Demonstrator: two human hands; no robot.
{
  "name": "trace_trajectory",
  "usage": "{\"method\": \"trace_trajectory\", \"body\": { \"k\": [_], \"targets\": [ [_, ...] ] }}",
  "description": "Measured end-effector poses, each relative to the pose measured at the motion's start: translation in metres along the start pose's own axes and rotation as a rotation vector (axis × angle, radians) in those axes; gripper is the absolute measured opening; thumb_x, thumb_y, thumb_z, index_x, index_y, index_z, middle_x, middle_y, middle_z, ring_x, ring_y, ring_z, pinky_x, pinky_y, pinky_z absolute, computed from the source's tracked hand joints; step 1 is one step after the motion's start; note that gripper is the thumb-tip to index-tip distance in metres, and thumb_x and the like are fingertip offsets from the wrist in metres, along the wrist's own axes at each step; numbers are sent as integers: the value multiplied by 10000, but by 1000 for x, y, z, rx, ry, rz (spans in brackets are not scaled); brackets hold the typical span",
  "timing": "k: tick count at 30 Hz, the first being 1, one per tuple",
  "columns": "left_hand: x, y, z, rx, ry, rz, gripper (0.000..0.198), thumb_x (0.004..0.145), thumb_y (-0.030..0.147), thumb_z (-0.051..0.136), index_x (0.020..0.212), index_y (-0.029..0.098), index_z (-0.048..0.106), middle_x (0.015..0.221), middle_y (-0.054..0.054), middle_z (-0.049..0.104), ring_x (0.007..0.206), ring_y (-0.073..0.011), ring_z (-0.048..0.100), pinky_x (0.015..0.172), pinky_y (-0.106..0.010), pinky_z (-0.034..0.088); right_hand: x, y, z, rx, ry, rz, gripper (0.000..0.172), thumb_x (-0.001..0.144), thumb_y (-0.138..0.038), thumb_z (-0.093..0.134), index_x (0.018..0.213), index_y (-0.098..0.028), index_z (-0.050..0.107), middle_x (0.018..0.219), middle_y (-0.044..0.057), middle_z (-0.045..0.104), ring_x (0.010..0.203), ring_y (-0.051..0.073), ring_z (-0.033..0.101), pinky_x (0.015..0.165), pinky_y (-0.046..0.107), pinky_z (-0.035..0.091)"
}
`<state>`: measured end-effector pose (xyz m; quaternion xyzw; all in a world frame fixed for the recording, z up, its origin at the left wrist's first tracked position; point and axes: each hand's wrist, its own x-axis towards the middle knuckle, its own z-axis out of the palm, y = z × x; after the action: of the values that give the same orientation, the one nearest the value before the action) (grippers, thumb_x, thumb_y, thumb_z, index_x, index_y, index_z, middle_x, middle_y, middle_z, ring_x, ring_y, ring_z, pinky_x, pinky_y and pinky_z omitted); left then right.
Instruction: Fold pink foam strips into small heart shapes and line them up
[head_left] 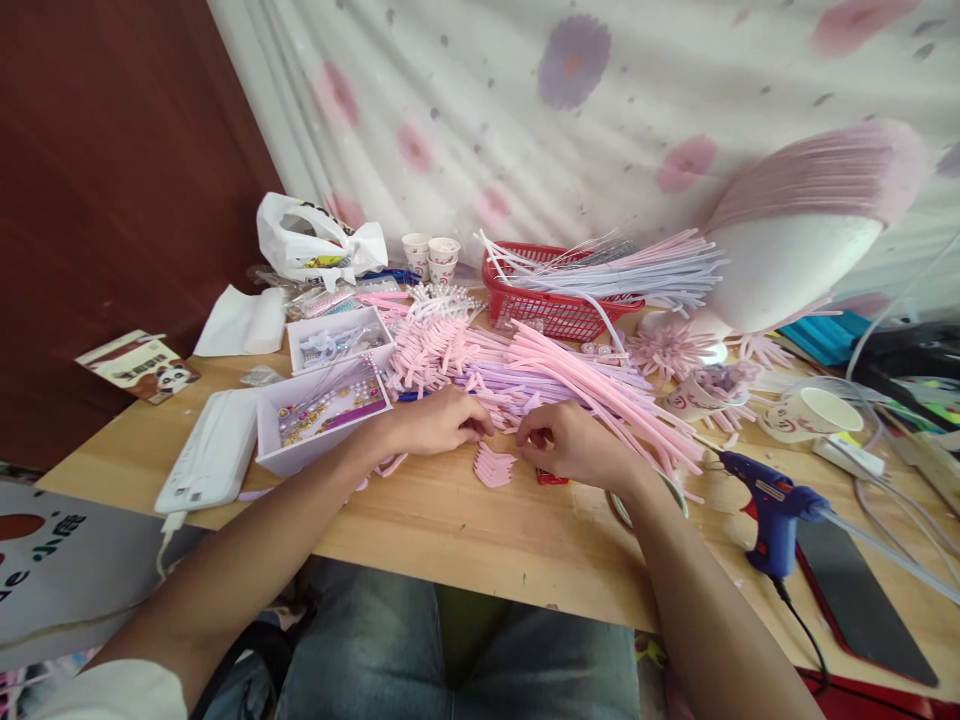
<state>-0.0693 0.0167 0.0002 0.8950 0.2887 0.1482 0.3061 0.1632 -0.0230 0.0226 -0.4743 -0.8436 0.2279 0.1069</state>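
My left hand [439, 420] and my right hand [570, 442] rest close together on the wooden table [450, 520], fingers curled in a pinch at the near edge of a heap of pink and lilac pipe cleaners [540, 375]. What each pinch holds is too small to name. A small fan of short bent pink pieces [493, 466] lies on the table just below and between the hands. A small red object [551, 479] lies under my right hand.
White boxes of beads [322, 410] and a white power strip [214, 450] lie at left. A red basket [555, 305] of long stems stands behind. A blue glue gun [772, 505] and paper cups [814, 412] lie at right, beside a large white foam shape [795, 265].
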Motion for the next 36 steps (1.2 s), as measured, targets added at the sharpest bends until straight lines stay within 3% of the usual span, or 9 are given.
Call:
{"method": "trace_trajectory", "body": {
  "k": [3,10,18,24,29,33,36],
  "targets": [
    [0,-4,3,-6,-32,-21,302,771,-32,607,947,160,760,906,-41,779,816,-145,718,738,-213,502,-2,-1,-1,48,-106,11,184,696,-103,579,600,-204,699,473,-38,596,439,99,429,477,256,275],
    [1,1,2,13,-44,1,306,774,-59,556,900,147,744,860,-35,763,773,-128,699,711,-199,479,2,8,12,62,-100,-42,189,702,-110,586,650,-212,737,539,-20,654,466,108,457,506,255,299],
    [0,6,-3,10,-87,-17,286,775,-53,574,882,151,743,835,-15,755,773,-124,687,715,-193,453,2,3,8,-29,-160,-22,176,694,-114,536,635,-185,686,544,-26,603,515,98,419,528,247,270],
    [-1,7,-4,-38,-135,-35,382,759,-79,540,961,161,758,938,-27,775,856,-135,709,769,-191,475,4,8,9,-21,-171,-10,180,685,-108,521,669,-176,687,574,-22,613,544,102,445,559,247,294],
    [-2,7,-3,-19,-122,-31,344,797,-26,574,1001,178,760,1001,-32,780,905,-151,719,802,-213,489,3,9,11,-32,-170,-8,172,686,-102,525,663,-183,675,560,-33,595,526,99,433,540,250,283],
    [-1,8,-5,27,-58,-32,268,862,56,583,1018,178,763,1034,-46,778,944,-174,721,855,-249,498,2,6,8,-54,-72,38,144,741,-131,553,706,-189,680,569,-29,606,522,105,456,537,248,290],
    [0,8,-4,91,106,-65,302,888,62,532,1064,168,753,1065,-62,772,975,-185,718,902,-277,501,3,3,4,-117,80,80,134,780,-156,600,821,-197,720,680,0,659,599,127,525,579,250,320]
  ]
}}
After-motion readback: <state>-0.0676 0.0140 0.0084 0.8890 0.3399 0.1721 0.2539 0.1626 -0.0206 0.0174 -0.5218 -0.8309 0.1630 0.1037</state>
